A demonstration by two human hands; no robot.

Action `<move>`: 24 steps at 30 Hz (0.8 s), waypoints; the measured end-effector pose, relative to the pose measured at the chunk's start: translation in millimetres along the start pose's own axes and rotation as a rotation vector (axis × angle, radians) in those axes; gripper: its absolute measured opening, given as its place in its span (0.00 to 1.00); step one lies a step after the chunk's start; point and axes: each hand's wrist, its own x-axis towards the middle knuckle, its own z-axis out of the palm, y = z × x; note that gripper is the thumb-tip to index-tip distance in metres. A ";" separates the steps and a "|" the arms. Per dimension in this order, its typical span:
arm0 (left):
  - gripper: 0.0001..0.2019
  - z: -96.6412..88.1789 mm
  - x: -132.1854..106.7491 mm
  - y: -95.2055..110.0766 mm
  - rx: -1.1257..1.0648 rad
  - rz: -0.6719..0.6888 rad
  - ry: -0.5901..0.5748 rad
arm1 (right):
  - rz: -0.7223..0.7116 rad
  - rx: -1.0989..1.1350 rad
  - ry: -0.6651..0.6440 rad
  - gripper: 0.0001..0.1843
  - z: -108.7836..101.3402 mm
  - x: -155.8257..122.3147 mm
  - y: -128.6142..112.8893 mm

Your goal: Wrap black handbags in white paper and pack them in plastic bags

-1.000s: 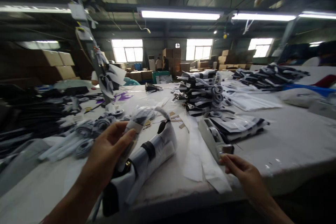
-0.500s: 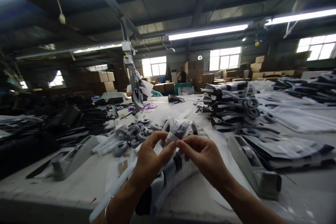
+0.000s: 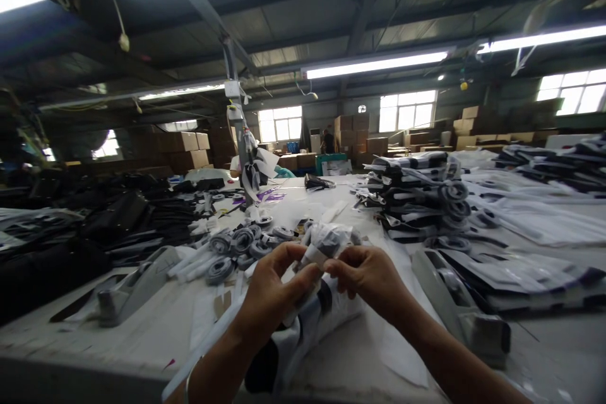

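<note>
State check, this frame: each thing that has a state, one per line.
Left hand: pinching the clear bag.
Right hand: pinching the same bag.
Clear bag: crumpled, held above the table.
Right tape dispenser: lying on the table, untouched.
Strap rolls: coiled, heaped loosely.
Ceiling light: on.

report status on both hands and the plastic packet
Left hand, right hand: both pinch the clear plastic packet of grey rolled strap. Held above white table. Grey tape dispenser apart, to the right.
</note>
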 end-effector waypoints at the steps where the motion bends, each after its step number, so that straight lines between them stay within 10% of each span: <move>1: 0.13 0.7 -0.7 2.1 -0.043 -0.018 -0.010 | 0.001 0.027 -0.006 0.22 1.1 2.9 3.7; 11: 0.17 4.4 1.4 3.7 -0.226 -0.112 0.018 | -0.090 0.047 0.124 0.19 -3.5 5.6 37.9; 17: 0.18 6.0 6.5 -6.9 -0.084 -0.029 0.043 | -0.082 0.341 0.078 0.42 3.3 -24.7 4.5; 24: 0.15 20.0 -1.3 -7.3 0.136 0.126 0.088 | -0.063 0.541 0.072 0.32 20.7 -15.4 -17.7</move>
